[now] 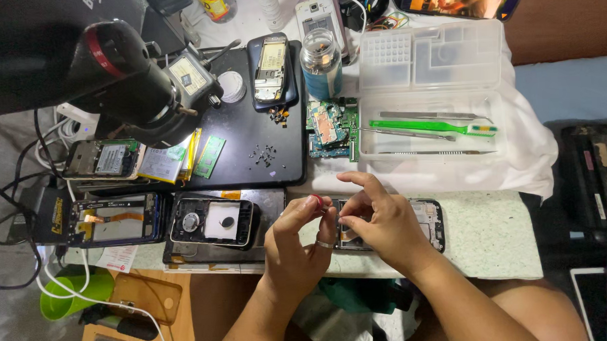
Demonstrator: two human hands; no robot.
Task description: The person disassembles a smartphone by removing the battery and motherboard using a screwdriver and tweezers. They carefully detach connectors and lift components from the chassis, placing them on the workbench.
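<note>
Both hands' fingers [348, 209] pinch an opened black phone [432, 220], perhaps backless.

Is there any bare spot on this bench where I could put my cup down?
The speckled top right of the opened phone under the hands is bare, below the clear tray. The black mat's middle is partly free between screws and green module. The left side is crowded.
</note>
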